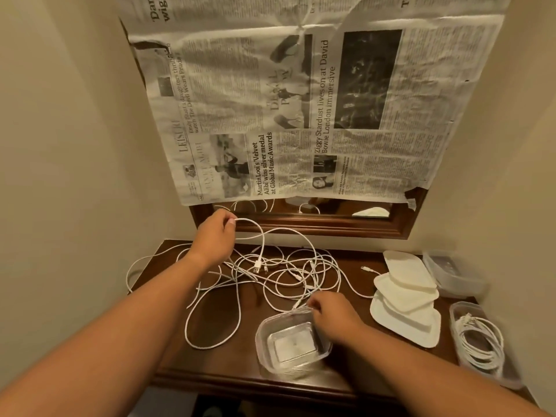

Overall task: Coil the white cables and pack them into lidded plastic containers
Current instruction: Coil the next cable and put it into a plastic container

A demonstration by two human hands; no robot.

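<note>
Left hand (215,233) pinched a white cable (263,245) above the tangle (279,275); right hand (331,319), at the container (264,359), grasp unclear. Slow untangling looked wisest.

Two hands over a tangle of white cables (285,272) on a dark wooden table (234,368)
The left hand (215,233) pinches one cable loop (255,227) lifted at the far left; the right hand (331,316) curls at the far rim of a clear container (264,353) near the front. White lids (406,302) are stacked to the right, beside a second container (455,319) holding coiled cable
</note>
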